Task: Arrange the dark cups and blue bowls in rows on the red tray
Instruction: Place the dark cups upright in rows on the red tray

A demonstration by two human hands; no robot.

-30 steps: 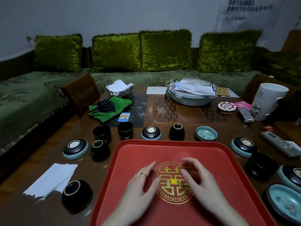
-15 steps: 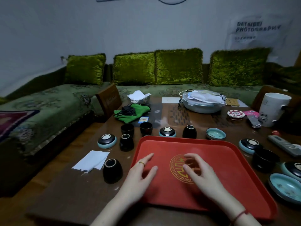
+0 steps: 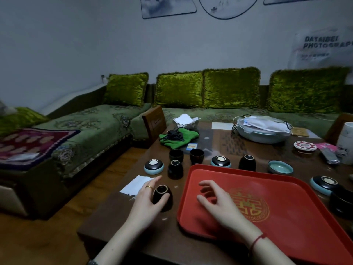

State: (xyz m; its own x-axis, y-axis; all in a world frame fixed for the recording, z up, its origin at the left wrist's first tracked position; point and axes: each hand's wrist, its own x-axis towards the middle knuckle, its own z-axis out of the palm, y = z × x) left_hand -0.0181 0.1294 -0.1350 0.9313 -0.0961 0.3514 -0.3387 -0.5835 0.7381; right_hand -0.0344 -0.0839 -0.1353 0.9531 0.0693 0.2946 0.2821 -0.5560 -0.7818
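The left hand (image 3: 147, 202) is wrapping its fingers (image 3: 164, 197) around an upturned dark cup (image 3: 162, 197) standing on the tabletop (image 3: 152, 232) near its left edge, just beside the red tray (image 3: 286, 217). The right hand (image 3: 219, 203) is hovering over the tray's bare left part, fingers loosely spread and curled, holding nothing. Other dark cups (image 3: 175, 169) and blue bowls (image 3: 280, 167) are sitting along the tray's far edge.

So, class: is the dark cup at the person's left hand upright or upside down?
Upside down. The dark cup shows its narrow ringed foot on top, widening toward the table, with the left hand around it.
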